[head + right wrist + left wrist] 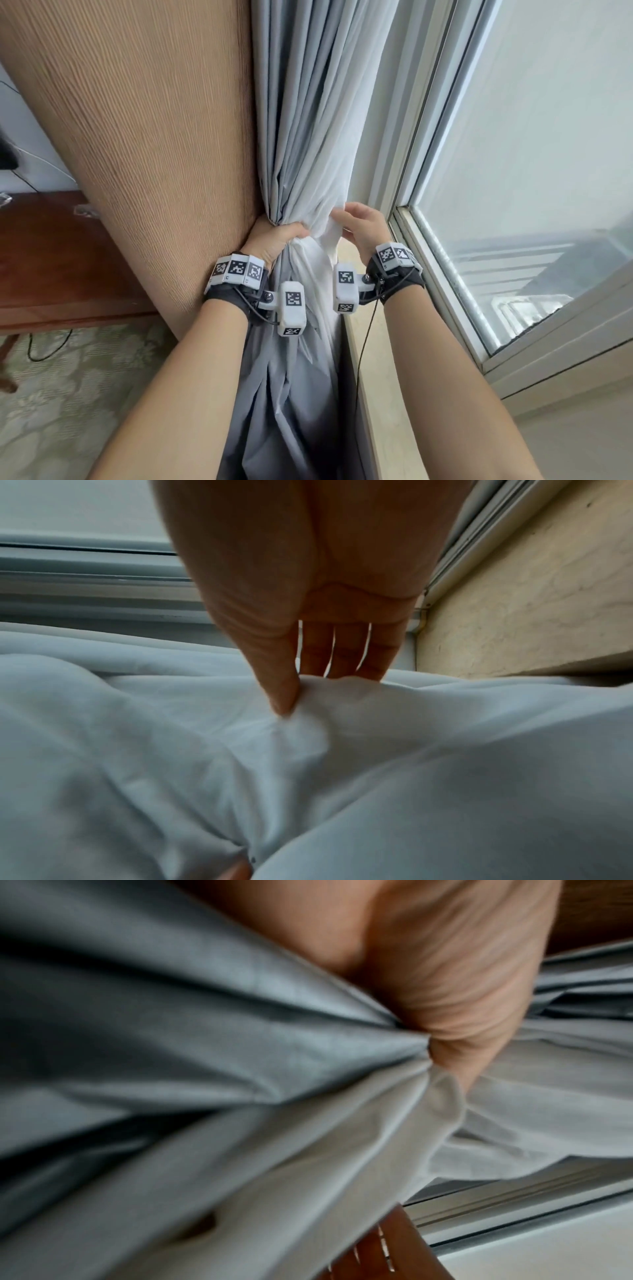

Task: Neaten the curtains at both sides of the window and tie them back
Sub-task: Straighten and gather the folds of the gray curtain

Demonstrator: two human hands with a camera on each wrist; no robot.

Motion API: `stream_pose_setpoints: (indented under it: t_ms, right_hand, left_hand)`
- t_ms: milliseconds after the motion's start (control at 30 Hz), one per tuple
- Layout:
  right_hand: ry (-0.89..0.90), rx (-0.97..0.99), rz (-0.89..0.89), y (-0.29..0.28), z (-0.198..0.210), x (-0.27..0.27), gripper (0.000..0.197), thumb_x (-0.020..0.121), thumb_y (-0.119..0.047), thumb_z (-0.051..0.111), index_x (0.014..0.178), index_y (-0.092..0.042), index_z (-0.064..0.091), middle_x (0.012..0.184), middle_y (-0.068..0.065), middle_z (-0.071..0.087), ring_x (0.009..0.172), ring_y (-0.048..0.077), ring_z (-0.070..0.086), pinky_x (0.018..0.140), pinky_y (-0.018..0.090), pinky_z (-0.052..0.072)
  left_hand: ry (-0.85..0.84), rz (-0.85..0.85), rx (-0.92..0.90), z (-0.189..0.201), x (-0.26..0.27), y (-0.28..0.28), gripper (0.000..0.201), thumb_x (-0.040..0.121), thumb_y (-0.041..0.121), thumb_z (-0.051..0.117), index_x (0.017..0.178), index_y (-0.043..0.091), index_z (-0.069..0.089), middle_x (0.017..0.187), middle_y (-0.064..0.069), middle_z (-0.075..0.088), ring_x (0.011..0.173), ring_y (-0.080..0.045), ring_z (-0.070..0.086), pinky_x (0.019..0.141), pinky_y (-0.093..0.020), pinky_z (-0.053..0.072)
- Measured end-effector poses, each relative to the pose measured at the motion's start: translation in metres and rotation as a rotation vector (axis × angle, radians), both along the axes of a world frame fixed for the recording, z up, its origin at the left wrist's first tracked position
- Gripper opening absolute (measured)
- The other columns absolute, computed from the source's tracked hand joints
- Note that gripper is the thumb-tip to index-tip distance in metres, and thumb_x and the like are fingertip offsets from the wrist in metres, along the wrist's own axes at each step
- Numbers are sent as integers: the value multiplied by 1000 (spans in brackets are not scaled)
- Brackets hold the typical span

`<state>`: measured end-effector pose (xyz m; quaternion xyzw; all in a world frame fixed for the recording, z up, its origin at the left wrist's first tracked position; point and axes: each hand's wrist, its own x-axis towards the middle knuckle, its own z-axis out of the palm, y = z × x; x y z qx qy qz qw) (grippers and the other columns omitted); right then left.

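Observation:
A grey-white curtain (308,120) hangs bunched between a tan wall panel and the window. My left hand (274,236) grips the gathered bundle at its waist, fingers wrapped round the folds (308,1042). My right hand (356,222) pinches a white fold (308,723) of the same curtain on the window side, thumb against fingers. Below the hands the grey fabric (291,394) falls loosely to the floor. No tie-back band shows in any view.
The tan ribbed wall panel (154,137) stands left of the curtain. The window frame (428,240) and a beige sill (363,359) lie to the right. A dark wooden table (51,257) and a patterned carpet (68,394) are at the left.

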<state>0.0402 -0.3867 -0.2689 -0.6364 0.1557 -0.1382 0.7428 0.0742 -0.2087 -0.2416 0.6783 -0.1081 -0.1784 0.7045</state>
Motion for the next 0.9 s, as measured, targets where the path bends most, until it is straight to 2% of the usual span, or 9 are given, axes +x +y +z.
stream_pose_setpoints:
  t_ms: [200,333,433,533,600,667,767,833,900]
  right_hand:
    - [-124,-124,56,-2,6,-31,15,81,-3,78,74,-16,72,89,11,73,85,25,67,89,45,54]
    - [-121,-281,176,5,12,-38,8,84,-20,77,85,-12,77,99,12,76,99,30,69,101,47,49]
    - [-69,-353,224,10,20,-39,27,90,-22,63,64,-15,65,69,-3,59,75,12,55,85,34,43]
    - [4,-365,264,13,26,-38,41,93,-28,59,53,-19,52,60,-5,46,65,9,46,76,28,36]
    - [40,-403,296,11,29,-37,37,91,-48,61,70,-20,73,82,0,73,92,15,67,100,34,44]
    - [25,-294,212,6,31,-36,35,98,-42,57,88,-16,79,102,1,78,109,14,69,108,33,45]
    - [29,-208,-65,-9,28,-28,25,102,-22,53,92,-16,75,102,0,76,100,11,69,101,37,49]
    - [135,-247,-22,-15,19,-20,25,98,-13,56,118,-17,69,123,-2,68,113,10,60,106,41,46]
    - [205,-200,125,-11,10,-12,52,93,-9,61,143,-22,52,147,-2,51,133,15,47,112,42,39]
  left_hand:
    - [-107,211,52,-7,7,-15,28,72,8,80,97,13,69,94,1,72,89,-15,70,85,-29,56]
    - [-188,37,75,-7,-3,-21,42,74,5,77,115,7,69,106,-5,74,104,-17,70,90,-31,56]
    - [-146,-204,70,-10,-7,-22,51,75,5,81,123,8,64,117,-7,71,113,-17,66,100,-35,52]
    - [-158,-171,78,-10,-6,-25,52,71,14,87,118,7,67,114,-7,73,110,-16,68,101,-38,51]
    - [-183,-75,58,-8,-4,-25,46,74,12,85,116,7,67,109,-6,74,106,-13,69,97,-32,54]
    - [-187,25,61,-7,-2,-24,35,76,7,82,108,10,68,101,1,73,97,-8,70,89,-22,55]
    - [-105,108,46,-4,-1,-19,26,77,1,75,94,18,69,94,3,72,90,-13,71,85,-27,57]
    - [-42,91,0,-4,0,-14,28,74,-5,73,90,18,70,93,1,72,82,-11,70,84,-28,57]
    - [9,27,-15,-4,1,-10,31,63,2,75,92,15,73,94,0,75,88,-15,71,88,-30,55]
